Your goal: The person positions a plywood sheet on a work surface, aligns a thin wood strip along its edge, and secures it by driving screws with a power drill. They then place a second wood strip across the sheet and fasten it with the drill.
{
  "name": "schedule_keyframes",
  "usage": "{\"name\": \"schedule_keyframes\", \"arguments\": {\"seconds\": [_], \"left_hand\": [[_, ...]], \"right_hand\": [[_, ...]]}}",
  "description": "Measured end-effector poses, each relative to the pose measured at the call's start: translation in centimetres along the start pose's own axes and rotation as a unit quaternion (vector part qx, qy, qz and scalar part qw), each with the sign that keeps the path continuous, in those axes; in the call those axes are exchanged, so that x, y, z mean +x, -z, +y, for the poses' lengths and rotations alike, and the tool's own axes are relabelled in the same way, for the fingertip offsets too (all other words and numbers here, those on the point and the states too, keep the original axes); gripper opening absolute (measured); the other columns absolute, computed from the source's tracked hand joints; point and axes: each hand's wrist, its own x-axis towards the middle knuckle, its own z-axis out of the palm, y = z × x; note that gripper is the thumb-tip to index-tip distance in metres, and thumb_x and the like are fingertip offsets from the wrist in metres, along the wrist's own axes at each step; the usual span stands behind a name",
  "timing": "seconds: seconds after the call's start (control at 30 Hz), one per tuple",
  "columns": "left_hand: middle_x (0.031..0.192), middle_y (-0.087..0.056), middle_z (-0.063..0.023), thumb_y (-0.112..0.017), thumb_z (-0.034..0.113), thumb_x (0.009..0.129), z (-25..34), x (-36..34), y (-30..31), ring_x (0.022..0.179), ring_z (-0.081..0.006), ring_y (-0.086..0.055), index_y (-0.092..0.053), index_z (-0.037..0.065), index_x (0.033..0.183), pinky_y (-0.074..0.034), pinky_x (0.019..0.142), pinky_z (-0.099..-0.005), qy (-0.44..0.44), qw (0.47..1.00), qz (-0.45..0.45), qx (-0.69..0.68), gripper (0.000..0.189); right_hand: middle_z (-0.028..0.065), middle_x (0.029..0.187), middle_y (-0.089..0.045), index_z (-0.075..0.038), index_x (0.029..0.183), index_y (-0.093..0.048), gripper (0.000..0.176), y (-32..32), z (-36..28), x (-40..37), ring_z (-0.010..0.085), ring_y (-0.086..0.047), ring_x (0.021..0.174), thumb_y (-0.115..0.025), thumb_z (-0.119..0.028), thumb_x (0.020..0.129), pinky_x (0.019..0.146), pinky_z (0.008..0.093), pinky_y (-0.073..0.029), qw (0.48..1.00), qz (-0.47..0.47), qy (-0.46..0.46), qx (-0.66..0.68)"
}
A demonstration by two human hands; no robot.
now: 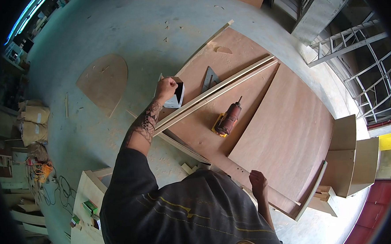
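Observation:
My left hand [166, 89] is closed, its fingers pinched together over the rim of a small open box [175, 102] with a dark inside. Whatever the fingers hold, if anything, is too small to make out. My right hand [258, 181] forms a fist above the near edge of a plywood sheet [289, 130], and its contents are hidden. Between the hands, a red and black power drill [230, 119] with a yellow base lies on the wooden panel [200, 137]. Two long wooden strips [220, 90] cross the panel beside the box.
A triangular metal square [210, 79] lies past the strips. A curved plywood offcut [106, 80] rests on the floor at left. Wooden boxes [354, 158] stand at right, near a metal frame [355, 56]. A bench with a green box [90, 208] is at lower left.

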Motion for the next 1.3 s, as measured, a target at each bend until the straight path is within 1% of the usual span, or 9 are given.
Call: {"name": "schedule_keyframes", "arguments": {"seconds": [0.27,0.43,0.6,0.67,0.77,0.87,1.03,1.2,1.3], "left_hand": [[0.093,-0.073,-0.0044,-0.071,0.009,0.099,8.5,-15.4,3.0,0.086,-0.0118,-0.071,-0.070,-0.001,0.104,-0.061,0.083,-0.0280,0.092,0.879,-0.299,-0.359,0.012],[0.097,-0.078,-0.0097,-0.074,0.015,0.095,14.4,-26.2,-2.6,0.091,-0.0146,-0.074,-0.073,0.000,0.112,-0.058,0.082,-0.0316,-0.018,0.871,-0.460,-0.174,0.023],[0.094,-0.077,-0.0110,-0.076,0.018,0.097,14.4,-26.3,-4.0,0.091,-0.0157,-0.075,-0.073,0.000,0.106,-0.059,0.077,-0.0320,-0.009,0.904,-0.363,-0.227,0.021],[0.103,-0.076,-0.0149,-0.077,0.020,0.097,11.8,-24.9,-6.2,0.090,-0.0211,-0.076,-0.065,0.001,0.127,-0.062,0.078,-0.0336,-0.038,0.960,-0.228,-0.160,0.037],[0.128,-0.066,-0.0257,-0.081,0.032,0.094,12.8,-21.9,-8.7,0.115,-0.0348,-0.070,-0.044,0.005,0.150,-0.058,0.097,-0.0418,-0.166,0.984,-0.066,-0.025,0.072],[0.132,-0.064,-0.0223,-0.080,0.036,0.095,14.6,-19.4,-12.6,0.118,-0.0335,-0.066,-0.046,0.006,0.147,-0.055,0.101,-0.0439,-0.198,0.969,-0.045,-0.143,0.069],[0.119,-0.069,-0.0152,-0.079,0.026,0.096,17.0,-18.1,-14.5,0.104,-0.0309,-0.069,-0.054,0.004,0.132,-0.057,0.090,-0.0425,-0.095,0.953,-0.144,-0.248,0.049],[0.092,-0.072,-0.0064,-0.083,0.033,0.092,18.2,-19.1,-10.8,0.082,-0.0174,-0.072,-0.067,0.003,0.109,-0.060,0.073,-0.0357,-0.103,0.930,-0.210,-0.282,0.038],[0.093,-0.074,-0.0067,-0.084,0.029,0.089,19.8,-20.5,-4.7,0.082,-0.0168,-0.073,-0.069,0.001,0.110,-0.060,0.074,-0.0348,-0.108,0.897,-0.364,-0.228,0.038]], "right_hand": [[0.0162,0.121,-0.075,0.001,0.132,-0.066,0.045,-5.2,-8.7,5.5,0.0258,-0.072,0.113,-0.062,-0.037,0.107,0.098,0.0379,-0.057,0.922,-0.207,-0.130,0.300],[0.0097,0.104,-0.073,-0.001,0.131,-0.066,0.058,-9.5,-10.4,6.5,0.0206,-0.070,0.090,-0.047,-0.052,0.112,0.081,0.0344,-0.058,0.820,-0.346,-0.251,0.380],[0.0042,0.080,-0.062,-0.005,0.106,-0.069,0.052,-10.0,-6.3,6.2,0.0157,-0.057,0.063,-0.050,-0.053,0.110,0.057,0.0303,-0.045,0.857,-0.286,-0.269,0.335],[0.0044,0.074,-0.059,-0.008,0.090,-0.067,0.040,-9.3,-4.2,6.4,0.0179,-0.057,0.063,-0.054,-0.042,0.107,0.059,0.0330,-0.045,0.817,-0.277,-0.315,0.395],[0.0075,0.084,-0.062,-0.003,0.105,-0.063,0.016,-8.3,-3.4,4.8,0.0194,-0.059,0.067,-0.053,-0.014,0.100,0.064,0.0346,-0.051,0.797,-0.211,-0.302,0.479],[0.0113,0.096,-0.066,0.000,0.116,-0.061,0.020,-6.6,-3.9,3.3,0.0215,-0.064,0.079,-0.052,-0.001,0.097,0.075,0.0359,-0.056,0.791,-0.165,-0.278,0.519],[0.0169,0.117,-0.072,0.000,0.125,-0.059,0.026,-5.2,-3.6,1.7,0.0255,-0.074,0.104,-0.062,0.003,0.100,0.098,0.0397,-0.062,0.764,-0.153,-0.242,0.578],[0.0126,0.111,-0.075,-0.003,0.120,-0.062,0.019,-5.6,-1.9,0.6,0.0198,-0.074,0.098,-0.068,-0.009,0.103,0.089,0.0345,-0.063,0.769,-0.125,-0.216,0.589],[0.0098,0.107,-0.076,-0.004,0.112,-0.064,0.014,-6.1,-0.7,0.4,0.0162,-0.073,0.091,-0.070,-0.013,0.103,0.080,0.0296,-0.062,0.777,-0.097,-0.225,0.580]]}}
